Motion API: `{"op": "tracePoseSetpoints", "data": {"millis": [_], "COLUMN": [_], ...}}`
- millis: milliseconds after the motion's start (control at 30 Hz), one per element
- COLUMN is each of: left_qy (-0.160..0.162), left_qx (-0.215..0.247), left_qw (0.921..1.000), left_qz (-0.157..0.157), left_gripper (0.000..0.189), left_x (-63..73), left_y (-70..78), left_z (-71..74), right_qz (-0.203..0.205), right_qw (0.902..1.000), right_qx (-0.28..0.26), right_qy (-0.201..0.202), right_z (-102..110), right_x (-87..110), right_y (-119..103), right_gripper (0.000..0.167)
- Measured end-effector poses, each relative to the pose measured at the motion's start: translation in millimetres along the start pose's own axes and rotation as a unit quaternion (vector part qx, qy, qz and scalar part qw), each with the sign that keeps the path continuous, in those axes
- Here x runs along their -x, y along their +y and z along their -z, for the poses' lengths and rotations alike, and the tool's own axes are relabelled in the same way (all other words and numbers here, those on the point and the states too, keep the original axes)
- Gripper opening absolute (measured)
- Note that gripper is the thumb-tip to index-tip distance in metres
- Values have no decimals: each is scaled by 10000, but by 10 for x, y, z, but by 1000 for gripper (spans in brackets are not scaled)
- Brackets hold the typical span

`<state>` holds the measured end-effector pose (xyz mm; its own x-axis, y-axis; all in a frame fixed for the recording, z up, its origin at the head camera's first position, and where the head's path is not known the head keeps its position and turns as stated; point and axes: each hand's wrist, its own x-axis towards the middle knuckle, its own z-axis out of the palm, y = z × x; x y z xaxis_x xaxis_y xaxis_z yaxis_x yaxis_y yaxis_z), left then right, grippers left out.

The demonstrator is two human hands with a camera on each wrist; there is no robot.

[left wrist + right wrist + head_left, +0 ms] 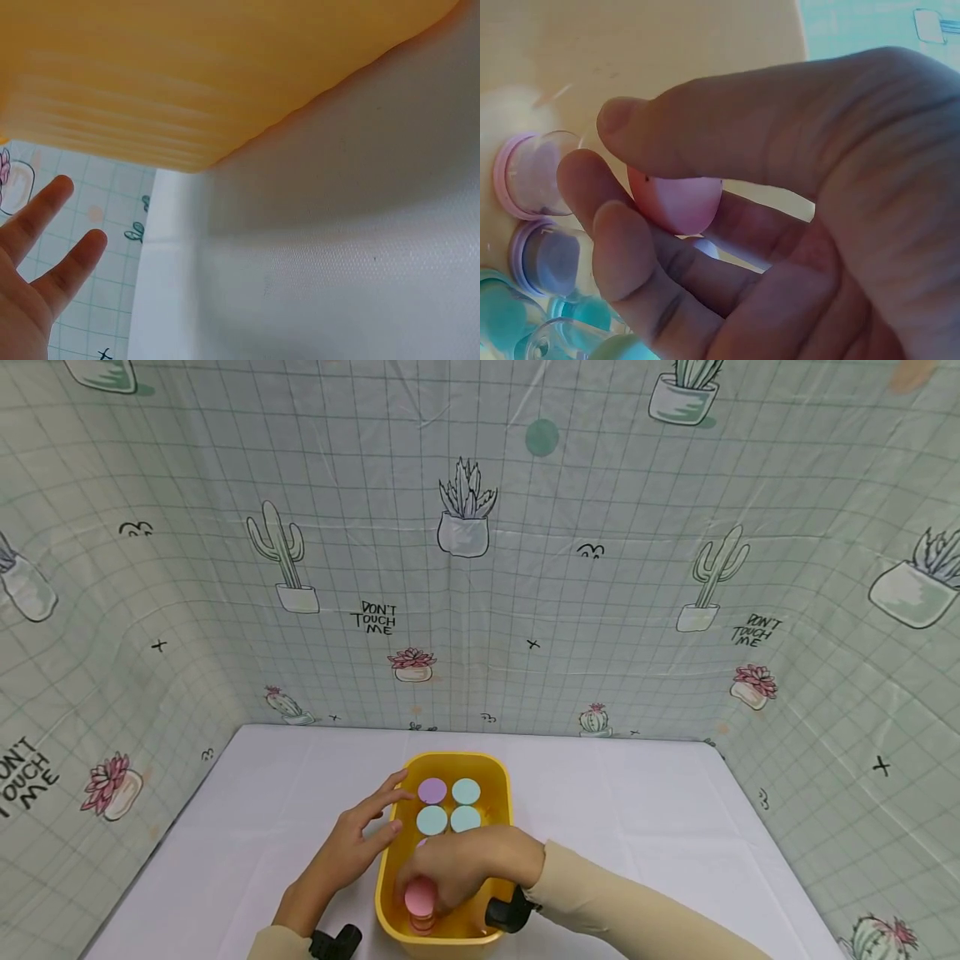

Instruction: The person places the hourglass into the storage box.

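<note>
A yellow bin [496, 772] holds several small round tubs with coloured lids. Inside its near end, my right hand [457, 864] grips a pink-lidded tub [421, 896] between thumb and fingers. The right wrist view shows the pink tub [681, 204] partly hidden by the thumb. Another pinkish tub [422, 926] shows just below it in the bin. My left hand [360, 835] lies along the bin's left rim, fingers extended and spread; two of its fingers [69, 274] show apart from the bin's underside in the left wrist view.
Toward the bin's far end stand a purple-lidded tub [432, 791] and light-blue-lidded tubs [466, 791]. Clear-walled tubs with pink [517, 176] and lilac [526, 259] lids lie beside the right hand. A white-covered table [615, 827] bears the bin, with a cactus-print sheet [525, 593] around it.
</note>
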<state>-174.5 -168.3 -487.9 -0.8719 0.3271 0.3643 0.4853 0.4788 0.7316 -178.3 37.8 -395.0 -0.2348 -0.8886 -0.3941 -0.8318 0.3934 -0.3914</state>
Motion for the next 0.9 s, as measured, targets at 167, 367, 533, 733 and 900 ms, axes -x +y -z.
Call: {"op": "tracePoseSetpoints", "data": {"millis": [167, 367, 533, 733, 900], "left_qy": [2, 35, 59, 29, -29], "left_qx": [15, 35, 27, 41, 96], "left_qw": [10000, 10000, 10000, 10000, 9998], "left_qz": [-7, 26, 45, 82, 141], "left_gripper": [33, 33, 32, 32, 32], "left_x": [9, 9, 14, 10, -4], "left_y": [-10, -23, -20, 3, 17], "left_z": [-5, -20, -20, -16, -15], "right_qz": [-39, -167, -128, 21, -116], "right_qw": [10000, 9998, 9999, 9999, 9994], "right_qx": [-25, 38, -13, -93, -288], "right_qy": [-59, -106, -109, 37, 183], "right_z": [-1, -1, 5, 33, 80], "right_x": [-4, 1, 6, 46, 113], "right_y": [-17, -35, -35, -29, -37], "right_gripper": [38, 41, 39, 33, 36]}}
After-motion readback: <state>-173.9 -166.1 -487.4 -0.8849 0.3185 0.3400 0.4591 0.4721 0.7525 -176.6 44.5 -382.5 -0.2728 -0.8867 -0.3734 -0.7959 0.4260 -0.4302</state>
